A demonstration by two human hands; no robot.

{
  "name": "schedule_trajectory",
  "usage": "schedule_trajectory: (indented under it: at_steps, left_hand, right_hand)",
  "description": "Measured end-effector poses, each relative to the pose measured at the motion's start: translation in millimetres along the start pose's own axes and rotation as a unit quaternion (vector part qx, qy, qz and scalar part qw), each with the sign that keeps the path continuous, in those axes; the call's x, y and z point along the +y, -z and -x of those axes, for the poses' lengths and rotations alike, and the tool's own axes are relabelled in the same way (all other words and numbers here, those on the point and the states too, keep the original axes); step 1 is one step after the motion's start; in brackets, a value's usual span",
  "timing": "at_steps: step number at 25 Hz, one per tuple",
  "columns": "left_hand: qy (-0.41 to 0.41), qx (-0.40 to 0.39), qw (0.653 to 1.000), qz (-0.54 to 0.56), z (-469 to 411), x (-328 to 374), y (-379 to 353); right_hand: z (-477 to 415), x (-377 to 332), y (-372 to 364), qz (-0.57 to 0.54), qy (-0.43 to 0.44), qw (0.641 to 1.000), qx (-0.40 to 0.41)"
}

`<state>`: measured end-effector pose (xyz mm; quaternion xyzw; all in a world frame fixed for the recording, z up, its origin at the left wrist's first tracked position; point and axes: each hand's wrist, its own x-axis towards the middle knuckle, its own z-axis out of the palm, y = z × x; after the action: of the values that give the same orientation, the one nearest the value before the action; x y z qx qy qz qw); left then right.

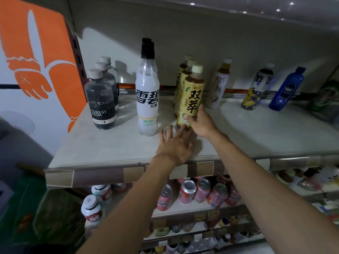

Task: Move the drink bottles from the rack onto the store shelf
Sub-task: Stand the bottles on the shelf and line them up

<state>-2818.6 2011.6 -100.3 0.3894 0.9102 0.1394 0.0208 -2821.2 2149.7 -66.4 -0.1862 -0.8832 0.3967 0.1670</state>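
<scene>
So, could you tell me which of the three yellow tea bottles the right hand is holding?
The front bottle, nearest the shelf edge: the right hand grips its base. The two bottles behind it stand untouched.

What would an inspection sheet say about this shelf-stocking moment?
Surface: pale top shelf, holding upright bottles.
Job's things: yellow tea bottle upright, fronting its row; Forest Soda bottles, white soda bottle and blue bottle stand apart.
Clutter: nothing seen.
Hands: right hand grips the yellow tea bottle low; left hand open, fingers spread beside its base.
Cables: nothing seen.
Surroundings: pink cans on a lower shelf; orange poster at left.
</scene>
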Motion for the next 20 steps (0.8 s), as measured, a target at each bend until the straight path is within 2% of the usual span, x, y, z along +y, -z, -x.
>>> schedule_trajectory:
  at_steps: [7, 11, 16, 20]
  left_hand:
    - [0.0, -0.009, 1.0, -0.008, -2, 1, -1]
    - [-0.001, -0.007, 1.0, -0.003, -3, 1, -2]
    - [-0.036, 0.07, 0.997, 0.015, 4, 2, 2]
    - [-0.047, 0.03, 0.998, -0.002, 17, 33, 5]
  right_hand:
    - [15, 16, -4, 0.056, -0.023, 0.997, -0.037]
    - [41, 28, 4, 0.097, 0.015, 0.995, 0.008]
    - [68, 33, 26, 0.19, 0.03, 0.981, -0.018]
    - [109, 49, 56, 0.248, 0.044, 0.967, -0.024]
